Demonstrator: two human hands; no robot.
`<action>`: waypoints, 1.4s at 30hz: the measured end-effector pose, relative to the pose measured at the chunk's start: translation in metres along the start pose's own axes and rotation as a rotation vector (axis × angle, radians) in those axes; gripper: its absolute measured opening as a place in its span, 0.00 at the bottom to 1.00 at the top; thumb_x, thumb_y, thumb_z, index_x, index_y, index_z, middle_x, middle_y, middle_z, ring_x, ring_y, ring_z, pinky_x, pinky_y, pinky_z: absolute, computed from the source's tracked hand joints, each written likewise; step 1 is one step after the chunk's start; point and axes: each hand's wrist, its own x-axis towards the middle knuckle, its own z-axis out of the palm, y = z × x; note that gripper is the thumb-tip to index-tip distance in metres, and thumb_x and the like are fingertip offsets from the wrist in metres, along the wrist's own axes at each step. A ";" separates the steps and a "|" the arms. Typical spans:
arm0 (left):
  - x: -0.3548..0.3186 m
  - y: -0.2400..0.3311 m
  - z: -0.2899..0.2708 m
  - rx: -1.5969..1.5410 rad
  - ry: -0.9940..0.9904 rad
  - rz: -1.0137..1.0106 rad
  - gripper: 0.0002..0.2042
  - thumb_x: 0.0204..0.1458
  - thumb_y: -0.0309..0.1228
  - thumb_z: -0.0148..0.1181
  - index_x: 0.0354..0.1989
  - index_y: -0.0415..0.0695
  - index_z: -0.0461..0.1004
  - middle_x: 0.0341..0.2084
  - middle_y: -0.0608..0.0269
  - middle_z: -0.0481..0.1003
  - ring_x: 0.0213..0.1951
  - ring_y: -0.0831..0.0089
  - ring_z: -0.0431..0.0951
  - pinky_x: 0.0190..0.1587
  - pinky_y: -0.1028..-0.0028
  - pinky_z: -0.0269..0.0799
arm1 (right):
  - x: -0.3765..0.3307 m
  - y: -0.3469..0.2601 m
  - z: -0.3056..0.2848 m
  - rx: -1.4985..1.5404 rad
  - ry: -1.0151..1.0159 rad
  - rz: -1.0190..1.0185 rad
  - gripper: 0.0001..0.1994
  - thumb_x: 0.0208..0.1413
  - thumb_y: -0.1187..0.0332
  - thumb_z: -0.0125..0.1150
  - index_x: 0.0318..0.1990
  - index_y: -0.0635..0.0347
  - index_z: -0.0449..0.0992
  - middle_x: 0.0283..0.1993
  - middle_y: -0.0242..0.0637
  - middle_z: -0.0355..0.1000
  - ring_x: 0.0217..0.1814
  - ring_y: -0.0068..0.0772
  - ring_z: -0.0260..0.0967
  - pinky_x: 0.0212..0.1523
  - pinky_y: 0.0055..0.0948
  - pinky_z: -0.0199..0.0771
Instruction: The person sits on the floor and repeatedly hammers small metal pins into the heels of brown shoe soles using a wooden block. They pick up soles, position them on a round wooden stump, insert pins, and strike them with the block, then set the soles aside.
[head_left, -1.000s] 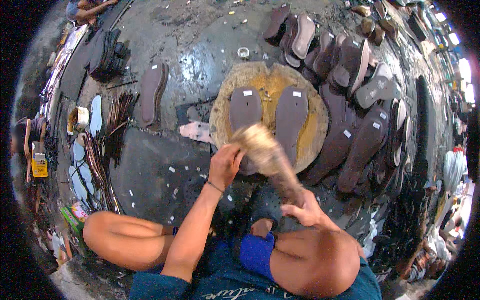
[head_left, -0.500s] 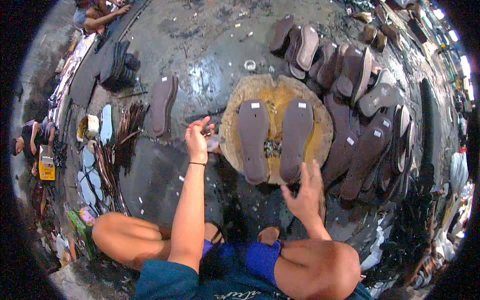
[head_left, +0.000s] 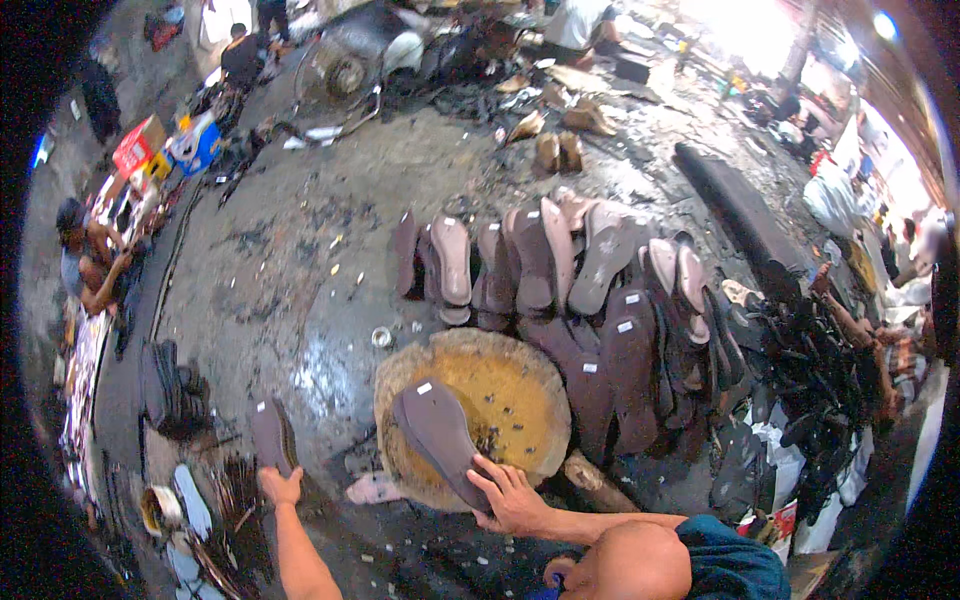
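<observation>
My right hand (head_left: 508, 497) grips the near end of a brown shoe sole (head_left: 438, 432), fingers on top. That sole lies slanted over the left part of a round wooden block (head_left: 525, 385) with a yellowish top. Off to the left, my left hand (head_left: 281, 484) is closed round the near end of another brown sole (head_left: 270, 430). More than one layer shows along that sole's edge, so it may be part of a small stack. The fingertips underneath are hidden.
Rows of brown soles (head_left: 530, 262) stand beyond and right of the block. A dark stack of soles (head_left: 170, 385) and brown strips (head_left: 228, 490) lie at left. A wooden stick (head_left: 597, 482) sits right of the block. People (head_left: 95, 260) sit farther off.
My view has swung up and right. Two soles lay side by side on the block; now one shows there, slanted, in my right hand. My left hand has moved from empty to the left-hand sole.
</observation>
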 end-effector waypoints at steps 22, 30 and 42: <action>-0.231 0.317 -0.070 -0.697 -0.145 0.005 0.26 0.50 0.43 0.70 0.36 0.37 0.59 0.41 0.52 0.63 0.45 0.59 0.65 0.51 0.62 0.63 | 0.022 0.033 -0.041 1.010 0.329 0.453 0.31 0.56 0.75 0.56 0.68 0.68 0.53 0.67 0.50 0.57 0.71 0.45 0.53 0.71 0.41 0.51; -0.246 0.310 -0.063 -0.217 -0.165 0.066 0.27 0.50 0.44 0.67 0.44 0.33 0.63 0.44 0.49 0.63 0.50 0.50 0.65 0.53 0.51 0.62 | 0.011 0.049 -0.034 -0.009 0.293 0.464 0.28 0.49 0.66 0.67 0.59 0.61 0.67 0.59 0.49 0.62 0.62 0.51 0.59 0.60 0.49 0.58; 0.014 0.338 -0.027 -1.350 -0.160 0.062 0.12 0.62 0.31 0.59 0.50 0.38 0.73 0.34 0.61 0.78 0.36 0.73 0.81 0.40 0.72 0.80 | -0.195 0.057 -0.055 -0.017 -0.018 0.920 0.40 0.46 0.57 0.68 0.65 0.65 0.58 0.61 0.58 0.60 0.64 0.62 0.55 0.64 0.53 0.53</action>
